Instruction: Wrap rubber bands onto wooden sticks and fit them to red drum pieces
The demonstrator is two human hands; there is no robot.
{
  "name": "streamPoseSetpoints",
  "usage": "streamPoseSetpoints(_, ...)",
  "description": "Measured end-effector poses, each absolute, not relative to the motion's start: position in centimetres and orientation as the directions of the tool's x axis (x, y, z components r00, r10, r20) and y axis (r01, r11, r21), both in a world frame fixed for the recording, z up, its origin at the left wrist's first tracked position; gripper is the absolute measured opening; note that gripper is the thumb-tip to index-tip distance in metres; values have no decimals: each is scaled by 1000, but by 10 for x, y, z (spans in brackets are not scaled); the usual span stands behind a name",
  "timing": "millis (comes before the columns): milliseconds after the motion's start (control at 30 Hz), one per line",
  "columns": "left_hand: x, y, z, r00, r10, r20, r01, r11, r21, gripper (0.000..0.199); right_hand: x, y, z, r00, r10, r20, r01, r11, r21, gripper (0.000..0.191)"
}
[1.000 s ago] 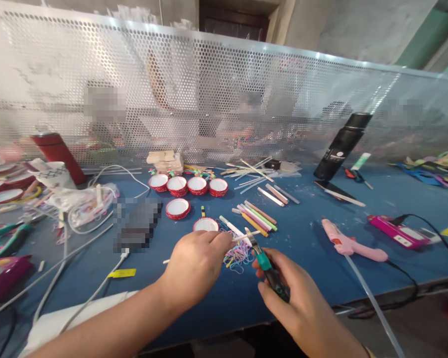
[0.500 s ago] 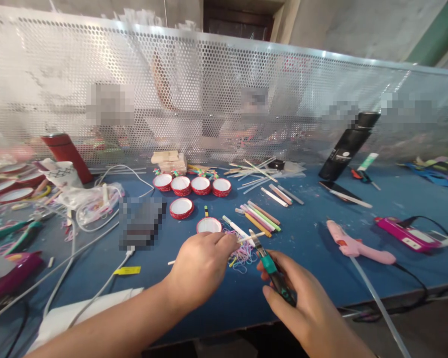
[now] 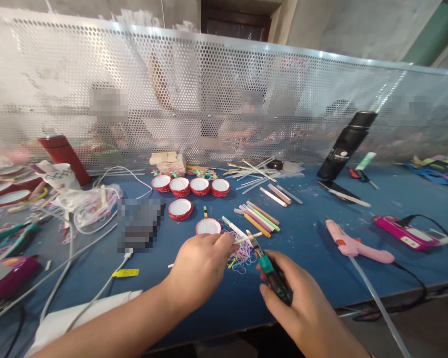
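Observation:
My left hand [image 3: 203, 266] is closed around a thin pale stick [image 3: 254, 235], whose ends stick out on both sides of the fist. My right hand [image 3: 296, 293] grips cutting pliers [image 3: 269, 272] with black and teal handles. The pliers' metal jaws sit at the stick, just right of my left fingers; I cannot tell whether they bite into it. Beneath lies a tangle of pastel string [image 3: 242, 256]. Right behind my left hand is a small red-rimmed white drum [image 3: 208, 226]. Several coloured glue sticks [image 3: 259, 219] lie beyond the pliers.
More red-rimmed drums [image 3: 179, 208] stand in stacks behind. A phone [image 3: 142, 226] with a white cable lies left. On the right are a pink glue gun [image 3: 353, 243], a magenta box [image 3: 406, 232] and a black bottle [image 3: 345, 146]. A perforated metal screen [image 3: 209, 74] closes off the back.
The pliers and my right hand have shifted slightly left, and the jaws now overlap the stick nearer my left fingers. My left hand keeps its hold.

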State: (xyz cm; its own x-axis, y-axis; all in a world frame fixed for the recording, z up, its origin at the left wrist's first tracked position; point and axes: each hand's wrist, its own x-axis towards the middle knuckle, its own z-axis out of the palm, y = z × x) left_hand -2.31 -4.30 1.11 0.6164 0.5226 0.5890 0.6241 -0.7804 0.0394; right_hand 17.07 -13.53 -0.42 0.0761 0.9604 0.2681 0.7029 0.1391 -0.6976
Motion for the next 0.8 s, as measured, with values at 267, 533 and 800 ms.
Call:
streamPoseSetpoints(267, -24, -43, 10, 631, 485, 606, 604, -797, 9, 12, 172, -137, -12, 72, 945, 320, 735, 166, -658, 45)
streamPoseSetpoints(533, -24, -44, 11, 635, 479, 606, 585, -811, 29, 17, 170, -135, -12, 70, 933, 353, 740, 189, -646, 39)
streamPoseSetpoints(800, -22, -42, 8, 634, 512, 579, 598, -800, 53, 22, 172, -133, -7, 65, 947, 313, 716, 174, -676, 34)
